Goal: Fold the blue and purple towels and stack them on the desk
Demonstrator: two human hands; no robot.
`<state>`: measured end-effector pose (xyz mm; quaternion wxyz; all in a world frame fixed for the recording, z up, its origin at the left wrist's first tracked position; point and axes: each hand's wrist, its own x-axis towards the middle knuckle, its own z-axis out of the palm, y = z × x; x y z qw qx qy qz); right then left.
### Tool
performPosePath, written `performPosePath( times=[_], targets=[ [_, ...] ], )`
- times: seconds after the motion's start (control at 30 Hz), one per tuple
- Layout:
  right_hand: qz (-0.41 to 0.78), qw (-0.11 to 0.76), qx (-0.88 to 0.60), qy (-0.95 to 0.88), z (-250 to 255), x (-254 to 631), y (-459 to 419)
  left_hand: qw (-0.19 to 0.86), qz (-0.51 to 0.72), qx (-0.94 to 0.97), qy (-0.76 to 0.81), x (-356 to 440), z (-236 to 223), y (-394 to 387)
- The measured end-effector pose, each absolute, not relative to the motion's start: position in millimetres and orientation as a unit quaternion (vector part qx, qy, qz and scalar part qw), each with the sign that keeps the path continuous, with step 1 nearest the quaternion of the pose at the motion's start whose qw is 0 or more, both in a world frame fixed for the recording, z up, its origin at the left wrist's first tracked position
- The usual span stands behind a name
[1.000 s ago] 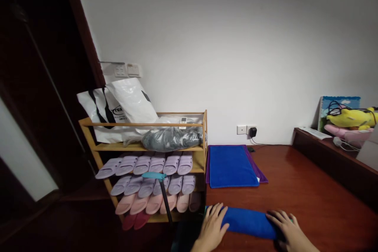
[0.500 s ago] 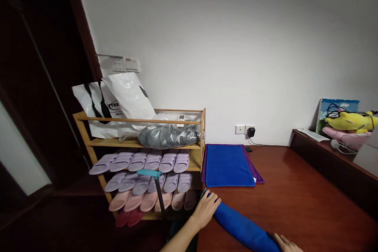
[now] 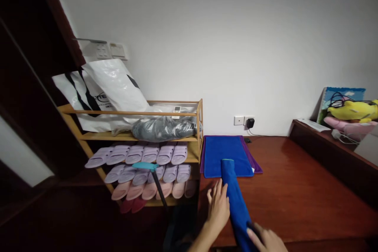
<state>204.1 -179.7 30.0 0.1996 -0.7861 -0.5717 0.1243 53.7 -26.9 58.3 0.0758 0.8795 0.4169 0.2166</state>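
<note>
1. Reddish-brown wood surface (image 3: 298, 193) in front of me, a pale wall (image 3: 236, 55) behind it, and the slipper rack (image 3: 191, 151) standing off to the left.
2. Now the rolled blue cloth (image 3: 234, 195): long and narrow, lying flat, its far end aimed at the wall and a touch left, its near end coming back toward me and rightward, out through the bottom of the view.
3. That long axis runs mostly away from me, on a slight slant; the far tip lies over the near part of the flat blue cloth (image 3: 226, 151), which has the purple cloth (image 3: 257, 166) under it.
4. Left hand (image 3: 219, 206) is along the roll's left side, fingers parted and loosely bent, fingertips touching its edge, not wrapped round it.
5. Right hand (image 3: 267, 240) is at the roll's right side, lower down, thumb against the blue fabric; whether those fingers are closed on it, I can't tell.
</note>
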Motion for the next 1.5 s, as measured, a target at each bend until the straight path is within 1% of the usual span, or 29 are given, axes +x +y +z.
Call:
performPosePath(
  times=[0.1, 0.2, 0.3, 0.37, 0.43, 0.5, 0.57, 0.6, 0.67, 0.73, 0.8, 0.83, 0.9, 1.0, 1.1, 1.2, 1.33, 1.4, 1.5],
  targets=[
    [0.13, 0.226, -0.795, -0.548, 34, 203, -162, 0.148, 0.224, 0.858, 0.437, 30, 36, -65],
    [0.16, 0.212, -0.814, -0.517, 24, 199, -142, 0.198, 0.238, 0.862, 0.402, 13, 26, -86],
    [0.189, 0.215, -0.823, -0.491, 23, 194, -128, 0.221, 0.27, 0.851, 0.392, -2, 29, -87],
    [0.182, 0.219, -0.813, -0.507, 32, 183, -121, 0.231, 0.314, 0.822, 0.415, -10, 38, -80],
    [0.158, 0.188, -0.799, -0.549, 44, 160, -117, 0.246, 0.363, 0.788, 0.432, -15, 49, -71],
    [0.135, 0.126, -0.778, -0.601, 54, 128, -113, 0.26, 0.402, 0.762, 0.437, -16, 60, -62],
    [0.135, 0.076, -0.745, -0.649, 59, 98, -111, 0.27, 0.408, 0.76, 0.428, -15, 70, -54],
    [0.144, 0.07, -0.726, -0.669, 61, 87, -110, 0.272, 0.393, 0.77, 0.422, -15, 73, -51],
    [0.179, 0.101, -0.691, -0.694, 62, 80, -109, 0.275, 0.329, 0.804, 0.412, -15, 75, -46],
    [0.196, 0.163, -0.677, -0.69, 61, 92, -110, 0.267, 0.24, 0.84, 0.407, -19, 71, -43],
    [0.16, 0.201, -0.707, -0.659, 57, 116, -110, 0.244, 0.169, 0.862, 0.411, -24, 61, -43],
    [0.128, 0.196, -0.739, -0.632, 53, 130, -109, 0.227, 0.149, 0.867, 0.418, -26, 56, -45],
    [0.073, 0.156, -0.803, -0.571, 44, 153, -109, 0.185, 0.148, 0.863, 0.447, -27, 45, -52],
    [0.064, 0.107, -0.832, -0.54, 30, 169, -108, 0.129, 0.21, 0.858, 0.45, -16, 38, -69],
    [0.074, 0.1, -0.82, -0.559, 25, 170, -107, 0.124, 0.241, 0.905, 0.329, 6, 44, -80],
    [0.066, 0.101, -0.814, -0.568, 29, 172, -111, 0.106, 0.193, 0.956, 0.194, 28, 50, -75],
    [0.031, 0.086, -0.825, -0.558, 24, 189, -124, 0.025, 0.137, 0.988, 0.068, 43, 49, -58],
    [0.003, 0.057, -0.833, -0.551, 17, 201, -131, 0.004, 0.13, 0.99, 0.049, 43, 46, -52],
    [-0.029, 0.032, -0.838, -0.543, 7, 220, -139, 0.012, 0.15, 0.985, 0.084, 31, 45, -46]
  ],
)
